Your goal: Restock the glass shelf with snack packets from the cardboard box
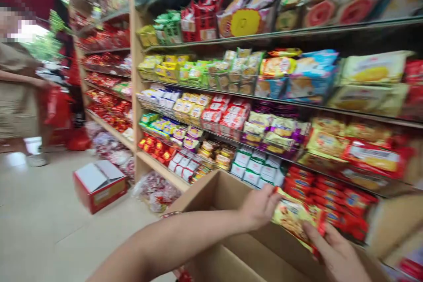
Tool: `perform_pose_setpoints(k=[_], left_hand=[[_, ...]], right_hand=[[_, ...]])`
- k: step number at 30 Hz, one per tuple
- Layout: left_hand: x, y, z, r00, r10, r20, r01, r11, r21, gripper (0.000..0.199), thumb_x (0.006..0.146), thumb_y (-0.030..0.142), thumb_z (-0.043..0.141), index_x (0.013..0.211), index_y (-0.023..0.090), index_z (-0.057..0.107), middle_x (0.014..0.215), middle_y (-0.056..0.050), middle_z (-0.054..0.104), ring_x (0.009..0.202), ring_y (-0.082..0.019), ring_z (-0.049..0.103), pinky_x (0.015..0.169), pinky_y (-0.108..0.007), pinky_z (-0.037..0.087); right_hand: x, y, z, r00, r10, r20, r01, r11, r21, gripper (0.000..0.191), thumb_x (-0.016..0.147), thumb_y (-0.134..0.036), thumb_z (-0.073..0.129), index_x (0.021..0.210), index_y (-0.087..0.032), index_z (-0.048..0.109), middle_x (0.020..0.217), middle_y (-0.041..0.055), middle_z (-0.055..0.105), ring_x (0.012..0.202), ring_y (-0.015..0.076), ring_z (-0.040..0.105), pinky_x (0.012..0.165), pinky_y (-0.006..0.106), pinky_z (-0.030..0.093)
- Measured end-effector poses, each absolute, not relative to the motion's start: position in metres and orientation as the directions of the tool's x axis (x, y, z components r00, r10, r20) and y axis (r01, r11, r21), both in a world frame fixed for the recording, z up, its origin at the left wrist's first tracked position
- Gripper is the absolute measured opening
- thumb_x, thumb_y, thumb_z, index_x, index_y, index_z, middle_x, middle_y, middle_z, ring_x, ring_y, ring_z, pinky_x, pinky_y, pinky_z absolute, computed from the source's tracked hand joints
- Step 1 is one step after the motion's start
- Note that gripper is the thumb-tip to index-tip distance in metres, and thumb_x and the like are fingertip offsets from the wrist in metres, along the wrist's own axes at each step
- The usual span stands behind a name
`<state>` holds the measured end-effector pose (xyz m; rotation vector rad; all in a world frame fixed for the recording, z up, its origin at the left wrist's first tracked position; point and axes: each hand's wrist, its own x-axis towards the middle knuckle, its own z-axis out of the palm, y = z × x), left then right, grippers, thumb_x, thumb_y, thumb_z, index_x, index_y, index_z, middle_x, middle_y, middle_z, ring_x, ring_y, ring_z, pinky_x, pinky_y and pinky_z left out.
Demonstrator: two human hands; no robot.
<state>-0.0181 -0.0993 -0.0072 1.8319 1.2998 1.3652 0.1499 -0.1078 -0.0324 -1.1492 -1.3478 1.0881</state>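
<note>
A yellow and red snack packet (291,217) is stretched between my two hands, above a large cardboard box (244,260). My left hand (259,208) pinches its left end, with the arm reaching across the box. At the packet's right end, my right hand (333,246) grips it with the thumb on top. The box stands open against the shelves, and its inner walls show. Behind the packet, red snack packets (330,200) fill a low shelf.
Shelves (198,83) of packaged snacks rise in front. A red and white carton (101,185) sits on the floor (49,220) at left, near plastic bags (157,191) of goods. Another person (20,83) stands at far left beside a red bag (57,103).
</note>
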Motion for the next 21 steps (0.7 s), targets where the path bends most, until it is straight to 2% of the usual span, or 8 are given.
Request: perform_pose_setpoints(k=[2,4,6,9,11,12,15,21], left_hand=[[-0.021,-0.088,-0.003,0.061,0.896,0.44,0.326,-0.434,0.84,0.033,0.086,0.047,0.031,0.072,0.024,0.049,0.064,0.0,0.048,0.064,-0.018,0.046,0.062,-0.03,0.035],[-0.02,-0.079,0.002,0.087,0.892,0.444,0.263,-0.45,0.853,0.034,0.088,0.046,0.028,0.073,0.022,0.047,0.068,0.001,0.047,0.068,-0.017,0.045,0.065,-0.028,0.036],[-0.016,-0.072,0.006,0.137,0.885,0.445,0.2,-0.464,0.863,0.03,0.087,0.047,0.035,0.077,0.021,0.048,0.07,0.002,0.048,0.069,-0.015,0.045,0.064,-0.025,0.037],[-0.002,-0.064,0.013,0.187,0.871,0.455,0.13,-0.481,0.867,0.027,0.084,0.045,0.047,0.074,0.02,0.047,0.066,0.004,0.046,0.063,-0.013,0.043,0.058,-0.022,0.036],[0.01,-0.059,0.017,0.168,0.863,0.477,0.101,-0.496,0.862,0.028,0.085,0.043,0.048,0.069,0.02,0.045,0.065,0.004,0.045,0.062,-0.012,0.041,0.058,-0.022,0.035],[0.016,-0.056,0.019,0.152,0.859,0.489,0.086,-0.504,0.859,0.028,0.086,0.043,0.046,0.07,0.02,0.045,0.066,0.004,0.045,0.064,-0.013,0.041,0.06,-0.022,0.035],[0.033,-0.045,0.024,0.129,0.85,0.511,0.037,-0.519,0.854,0.027,0.088,0.044,0.042,0.075,0.02,0.048,0.071,0.003,0.051,0.068,-0.014,0.045,0.064,-0.023,0.037],[0.051,-0.019,0.032,0.185,0.837,0.514,-0.025,-0.519,0.854,0.032,0.084,0.049,0.046,0.082,0.018,0.053,0.073,0.001,0.055,0.072,-0.015,0.052,0.065,-0.024,0.041]], right_hand=[[0.159,-0.104,-0.027,-0.068,0.992,0.11,0.076,0.115,-0.99,0.052,0.064,-0.056,0.067,0.096,-0.016,0.058,0.071,0.0007,0.063,0.055,0.0131,0.05,0.044,0.022,0.038],[0.159,-0.099,-0.019,-0.077,0.988,0.133,0.068,0.138,-0.988,0.053,0.065,-0.057,0.066,0.098,-0.017,0.058,0.071,0.0006,0.064,0.053,0.0122,0.047,0.043,0.022,0.034],[0.157,-0.094,-0.011,-0.061,0.983,0.171,0.048,0.174,-0.984,0.05,0.066,-0.055,0.066,0.095,-0.016,0.059,0.073,0.0019,0.065,0.054,0.0131,0.049,0.045,0.022,0.036],[0.157,-0.086,-0.003,-0.107,0.974,0.198,-0.045,0.195,-0.98,0.046,0.07,-0.051,0.063,0.098,-0.016,0.058,0.09,0.0061,0.068,0.073,0.0183,0.059,0.067,0.028,0.047],[0.16,-0.08,0.001,-0.132,0.967,0.219,-0.111,0.205,-0.972,0.046,0.074,-0.05,0.06,0.104,-0.016,0.055,0.104,0.0083,0.065,0.09,0.0211,0.059,0.082,0.033,0.045],[0.163,-0.076,0.003,-0.133,0.963,0.234,-0.134,0.216,-0.967,0.046,0.076,-0.05,0.058,0.107,-0.016,0.054,0.109,0.0088,0.064,0.095,0.0218,0.059,0.084,0.034,0.044],[0.173,-0.065,0.01,-0.103,0.953,0.284,-0.164,0.265,-0.95,0.047,0.077,-0.048,0.058,0.11,-0.016,0.052,0.112,0.0102,0.062,0.1,0.0233,0.058,0.086,0.036,0.044],[0.198,-0.051,0.026,-0.029,0.949,0.315,-0.148,0.308,-0.94,0.051,0.069,-0.045,0.069,0.108,-0.018,0.051,0.107,0.0097,0.065,0.092,0.0223,0.062,0.083,0.035,0.049]])
